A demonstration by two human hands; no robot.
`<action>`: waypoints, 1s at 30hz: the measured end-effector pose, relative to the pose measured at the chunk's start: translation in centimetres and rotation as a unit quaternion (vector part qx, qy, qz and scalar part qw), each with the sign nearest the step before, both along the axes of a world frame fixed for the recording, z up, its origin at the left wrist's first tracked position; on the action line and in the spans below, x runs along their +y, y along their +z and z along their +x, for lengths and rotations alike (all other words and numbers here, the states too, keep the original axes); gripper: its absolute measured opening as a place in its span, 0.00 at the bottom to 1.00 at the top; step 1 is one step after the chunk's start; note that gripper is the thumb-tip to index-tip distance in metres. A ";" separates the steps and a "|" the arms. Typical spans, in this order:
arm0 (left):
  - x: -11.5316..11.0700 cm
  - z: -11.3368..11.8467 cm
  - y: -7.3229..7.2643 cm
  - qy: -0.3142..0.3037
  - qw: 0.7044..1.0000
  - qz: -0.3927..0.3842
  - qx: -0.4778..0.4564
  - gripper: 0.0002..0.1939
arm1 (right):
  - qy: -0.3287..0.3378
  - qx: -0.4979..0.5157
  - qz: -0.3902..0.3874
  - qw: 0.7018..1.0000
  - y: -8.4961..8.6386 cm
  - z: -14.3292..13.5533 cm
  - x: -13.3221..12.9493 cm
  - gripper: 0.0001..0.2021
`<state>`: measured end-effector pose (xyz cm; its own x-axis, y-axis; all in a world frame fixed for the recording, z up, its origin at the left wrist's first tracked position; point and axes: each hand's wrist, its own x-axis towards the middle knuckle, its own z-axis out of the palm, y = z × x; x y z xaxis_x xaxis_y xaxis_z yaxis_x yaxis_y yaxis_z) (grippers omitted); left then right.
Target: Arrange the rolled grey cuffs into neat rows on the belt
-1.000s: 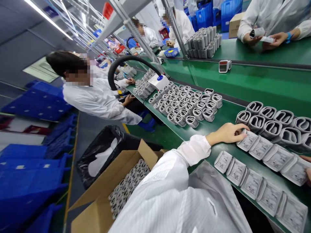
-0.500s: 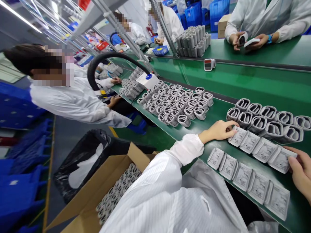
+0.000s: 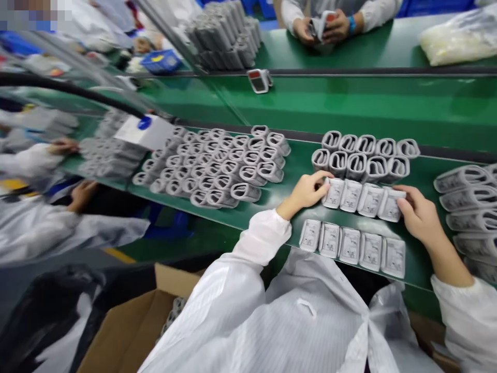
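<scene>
My left hand (image 3: 308, 190) presses thumb and fingers against the left end of a short row of rolled grey cuffs (image 3: 351, 196), printed faces up. My right hand (image 3: 419, 212) grips the right end of that row, thumb on the last cuff. The row is held between both hands, lying at the table. Nearer to me, a second row of rolled cuffs (image 3: 349, 245) lies along the table edge, printed faces up. Just beyond my hands, rolled cuffs (image 3: 356, 165) stand on end in two rows, their coiled openings showing.
Many standing cuffs (image 3: 217, 160) cover the green table (image 3: 283, 207) to the left. More cuffs (image 3: 473, 207) are stacked at right. A white wrist monitor (image 3: 260, 81) sits on the belt. Across it, a co-worker's hands (image 3: 322, 28) hold a device. A cardboard box (image 3: 124, 331) stands below left.
The head view has swung right, bringing my right forearm and the right-hand stack into view. Both hands stay at the ends of the same row. The co-worker across has turned the device.
</scene>
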<state>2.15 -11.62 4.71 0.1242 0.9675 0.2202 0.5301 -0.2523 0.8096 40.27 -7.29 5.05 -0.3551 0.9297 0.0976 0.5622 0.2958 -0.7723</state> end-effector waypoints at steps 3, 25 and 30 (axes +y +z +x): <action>0.0 -0.4 -0.5 -0.002 0.999 0.040 -0.008 0.23 | 0.014 0.030 0.008 0.999 0.1 -0.5 -0.2 0.19; -0.2 -0.2 -0.8 0.038 0.989 0.132 -0.057 0.27 | -0.005 0.082 -0.040 0.996 1.0 -1.1 -0.4 0.18; -0.1 -0.1 -0.8 0.055 0.990 0.120 -0.048 0.29 | -0.011 0.081 -0.066 0.994 1.3 -1.3 -0.5 0.19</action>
